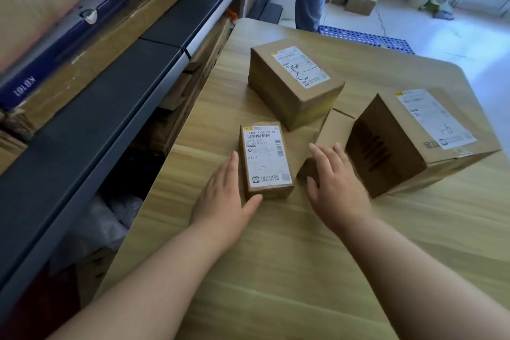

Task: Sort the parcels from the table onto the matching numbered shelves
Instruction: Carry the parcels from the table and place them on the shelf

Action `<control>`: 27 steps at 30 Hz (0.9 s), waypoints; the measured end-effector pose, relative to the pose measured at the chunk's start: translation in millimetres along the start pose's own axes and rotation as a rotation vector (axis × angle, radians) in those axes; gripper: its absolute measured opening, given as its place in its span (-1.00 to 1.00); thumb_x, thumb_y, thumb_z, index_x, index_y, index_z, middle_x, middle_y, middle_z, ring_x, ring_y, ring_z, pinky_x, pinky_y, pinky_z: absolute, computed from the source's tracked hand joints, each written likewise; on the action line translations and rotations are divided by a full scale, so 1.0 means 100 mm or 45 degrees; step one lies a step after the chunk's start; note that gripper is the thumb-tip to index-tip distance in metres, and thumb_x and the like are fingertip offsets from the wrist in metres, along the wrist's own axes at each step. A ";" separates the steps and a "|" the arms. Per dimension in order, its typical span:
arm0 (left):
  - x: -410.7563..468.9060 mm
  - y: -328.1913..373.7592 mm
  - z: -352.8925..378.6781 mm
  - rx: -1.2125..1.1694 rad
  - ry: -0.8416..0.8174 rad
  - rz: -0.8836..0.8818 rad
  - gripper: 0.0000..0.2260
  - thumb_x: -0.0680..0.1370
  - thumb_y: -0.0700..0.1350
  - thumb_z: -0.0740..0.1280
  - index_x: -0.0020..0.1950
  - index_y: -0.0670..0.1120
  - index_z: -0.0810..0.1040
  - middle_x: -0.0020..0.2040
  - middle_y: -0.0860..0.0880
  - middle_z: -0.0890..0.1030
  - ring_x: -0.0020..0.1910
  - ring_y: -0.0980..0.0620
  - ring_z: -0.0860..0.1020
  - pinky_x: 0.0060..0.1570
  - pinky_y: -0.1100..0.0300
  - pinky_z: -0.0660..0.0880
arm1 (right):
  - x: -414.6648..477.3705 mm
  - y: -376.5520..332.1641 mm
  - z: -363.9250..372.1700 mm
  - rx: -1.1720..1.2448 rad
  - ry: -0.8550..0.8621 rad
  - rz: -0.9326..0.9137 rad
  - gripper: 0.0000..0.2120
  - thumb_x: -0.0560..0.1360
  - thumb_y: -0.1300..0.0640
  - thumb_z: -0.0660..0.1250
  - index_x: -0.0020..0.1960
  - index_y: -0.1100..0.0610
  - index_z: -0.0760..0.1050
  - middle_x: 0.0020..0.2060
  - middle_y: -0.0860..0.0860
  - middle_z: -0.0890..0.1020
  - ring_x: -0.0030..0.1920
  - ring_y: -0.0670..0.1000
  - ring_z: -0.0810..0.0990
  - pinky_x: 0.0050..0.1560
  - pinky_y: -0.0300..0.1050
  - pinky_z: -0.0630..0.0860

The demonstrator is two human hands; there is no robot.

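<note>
Cardboard parcel (266, 159) could slip if lifted, since left grip (226, 196) and right grip (335, 185) lie flat, clamping nothing.

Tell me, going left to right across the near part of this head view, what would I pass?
Dark metal shelving → left hand → small parcel marked 1-7 → right hand → large cardboard parcel.
</note>
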State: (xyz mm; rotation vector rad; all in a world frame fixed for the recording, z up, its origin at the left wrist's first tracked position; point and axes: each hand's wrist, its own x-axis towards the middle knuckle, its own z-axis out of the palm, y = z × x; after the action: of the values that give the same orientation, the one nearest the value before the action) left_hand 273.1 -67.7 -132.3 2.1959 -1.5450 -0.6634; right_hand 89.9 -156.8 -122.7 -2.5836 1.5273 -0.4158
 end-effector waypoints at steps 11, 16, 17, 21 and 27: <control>0.06 0.14 0.17 0.264 -0.148 0.138 -0.37 0.60 0.21 0.14 0.57 0.14 -0.09 0.57 0.08 -0.26 0.56 0.06 -0.11 0.46 0.14 0.00 | -0.51 0.25 0.06 0.055 0.342 0.036 -0.62 0.25 0.15 0.62 0.04 0.16 0.65 -0.03 0.24 0.47 0.08 0.30 0.44 0.06 0.07 0.48; -0.15 0.02 0.25 0.063 0.005 0.261 -0.49 0.53 0.08 0.35 0.45 -0.02 0.38 0.55 0.01 0.15 0.48 -0.01 0.24 0.41 0.11 0.26 | -0.57 0.27 0.05 0.456 0.427 0.276 -0.81 0.33 0.22 0.55 -0.13 0.16 0.57 0.04 0.12 0.38 0.06 0.09 0.49 0.12 -0.06 0.47; -0.18 0.01 0.26 0.034 0.028 0.262 -0.49 0.50 0.07 0.39 0.41 -0.05 0.43 0.53 0.01 0.21 0.45 -0.01 0.28 0.39 0.09 0.30 | -0.59 0.27 0.04 0.609 0.444 0.339 -0.81 0.36 0.27 0.53 -0.12 0.15 0.54 0.05 0.08 0.35 0.06 -0.09 0.49 0.15 -0.14 0.47; -0.26 -0.02 0.29 -0.009 0.036 0.244 -0.38 0.47 0.08 0.43 0.47 -0.04 0.33 0.51 0.08 0.22 0.45 0.08 0.26 0.41 0.18 0.26 | -0.72 0.23 0.03 0.855 0.334 0.557 -0.71 0.44 0.35 0.41 0.04 0.10 0.41 0.11 0.12 0.38 0.02 -0.43 0.38 0.03 -0.62 0.25; -0.24 0.04 0.31 -0.295 0.070 0.093 -0.31 0.48 0.00 0.44 0.53 0.00 0.19 0.52 0.11 0.13 0.39 0.31 0.10 0.31 0.40 0.02 | -0.78 0.30 0.07 0.958 0.084 0.689 -0.67 0.52 0.27 0.34 0.23 0.06 0.37 0.27 0.10 0.38 0.01 -0.17 0.44 -0.10 -0.59 0.33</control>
State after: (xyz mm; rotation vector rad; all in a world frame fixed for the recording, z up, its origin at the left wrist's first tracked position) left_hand 245.1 -47.5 -151.5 1.9619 -1.4359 -0.7148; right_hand 31.2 -103.3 -150.0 -1.5461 1.5950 -0.8113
